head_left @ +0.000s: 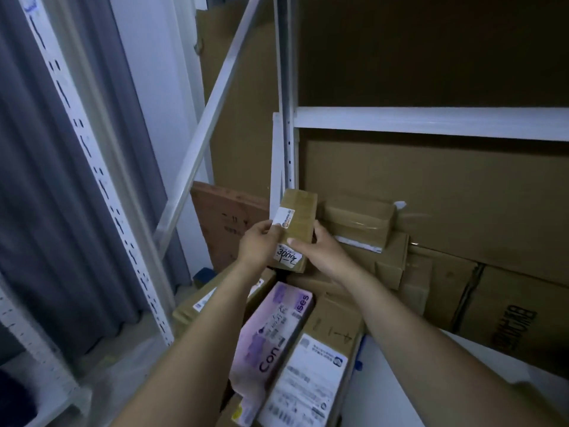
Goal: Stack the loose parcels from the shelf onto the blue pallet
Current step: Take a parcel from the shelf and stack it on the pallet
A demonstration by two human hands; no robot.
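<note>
At centre frame, two bare forearms reached up from the lower edge and met on a small brown parcel (303,211). The left hand (257,243) curled its fingers round the parcel's left edge by a white label. The right hand (321,252) clasped the right side, thumb laid across the top face. The parcel was tilted over a heap of cartons; whether its far end rested on them could not be told. Just right of it sat a taped box (360,218). At lower centre lay a pink box (272,331) and a labelled carton (311,377). A white shelf upright (287,87) and a white beam (431,118) framed large flat cartons (462,195) at right. A grey curtain (37,180) hung at left.
</note>
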